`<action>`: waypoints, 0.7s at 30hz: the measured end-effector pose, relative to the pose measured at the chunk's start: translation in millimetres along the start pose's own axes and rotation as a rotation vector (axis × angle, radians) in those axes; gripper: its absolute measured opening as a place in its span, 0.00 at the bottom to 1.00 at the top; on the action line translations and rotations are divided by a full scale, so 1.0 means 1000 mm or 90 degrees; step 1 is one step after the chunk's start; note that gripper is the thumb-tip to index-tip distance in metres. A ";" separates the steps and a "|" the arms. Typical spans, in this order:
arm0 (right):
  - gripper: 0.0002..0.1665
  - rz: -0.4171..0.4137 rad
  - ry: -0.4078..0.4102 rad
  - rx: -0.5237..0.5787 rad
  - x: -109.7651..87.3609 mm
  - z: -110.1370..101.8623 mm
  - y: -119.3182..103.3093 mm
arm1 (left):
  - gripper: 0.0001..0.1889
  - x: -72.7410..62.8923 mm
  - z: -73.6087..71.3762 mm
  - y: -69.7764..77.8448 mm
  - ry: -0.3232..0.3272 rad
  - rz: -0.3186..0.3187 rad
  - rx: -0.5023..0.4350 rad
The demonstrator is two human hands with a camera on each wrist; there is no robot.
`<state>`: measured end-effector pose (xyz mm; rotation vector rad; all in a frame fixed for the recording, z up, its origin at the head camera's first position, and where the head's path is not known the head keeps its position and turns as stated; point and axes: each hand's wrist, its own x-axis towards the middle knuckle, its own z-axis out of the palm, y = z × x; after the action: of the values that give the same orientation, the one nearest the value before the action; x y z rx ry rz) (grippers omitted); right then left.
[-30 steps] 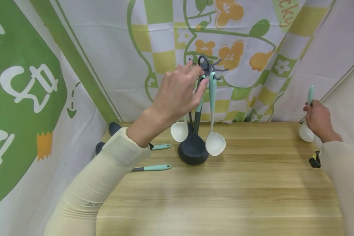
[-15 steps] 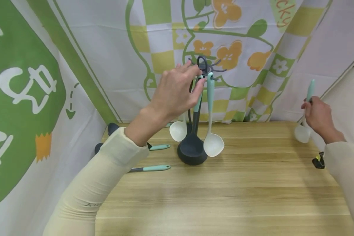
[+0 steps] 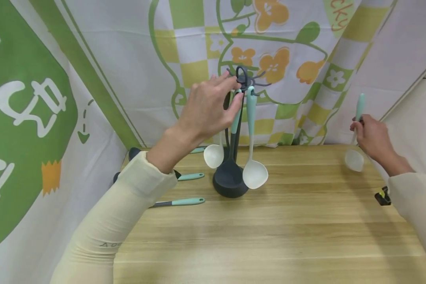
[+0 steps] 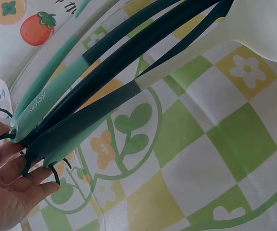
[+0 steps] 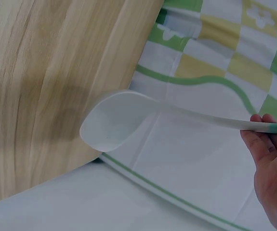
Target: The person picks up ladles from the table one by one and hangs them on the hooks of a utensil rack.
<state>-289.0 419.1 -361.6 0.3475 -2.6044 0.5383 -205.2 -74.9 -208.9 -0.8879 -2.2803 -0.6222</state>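
A dark utensil rack (image 3: 230, 191) with a round base and curved hooks stands at the back of the table. From it hang a dark ladle (image 3: 228, 174) with a mint handle, a larger white ladle (image 3: 255, 174) and a smaller white spoon (image 3: 213, 156). My left hand (image 3: 213, 104) holds the rack's top, thumb and fingers around the hooks and handle ends; in the left wrist view, its fingertips touch the hooks. At the right, my right hand (image 3: 373, 136) grips a white ladle (image 5: 116, 120) by its mint-ended handle, bowl downward over the table's back right corner.
Several utensils with mint handles (image 3: 189, 201) lie at the left, partly hidden behind my left forearm. A small black and yellow object (image 3: 382, 196) sits by the table's right edge. Printed cloth (image 3: 191, 75) hangs directly behind the rack.
My right hand has moved left with the white ladle, its bowl coming away from the right wall. My left hand stays at the top of the rack.
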 end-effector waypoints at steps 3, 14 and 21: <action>0.15 -0.026 0.011 -0.002 -0.001 0.000 -0.007 | 0.12 0.000 0.000 -0.001 -0.007 -0.002 -0.003; 0.08 -0.121 0.049 0.004 -0.002 0.005 -0.044 | 0.13 0.001 -0.001 -0.005 0.000 0.007 -0.014; 0.05 -0.147 0.043 0.029 -0.002 0.005 -0.066 | 0.13 0.001 -0.001 -0.008 0.009 0.012 -0.020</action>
<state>-267.2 358.5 -345.9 0.6256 -2.4480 0.5188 -211.4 -79.9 -208.9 -0.9165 -2.2533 -0.6557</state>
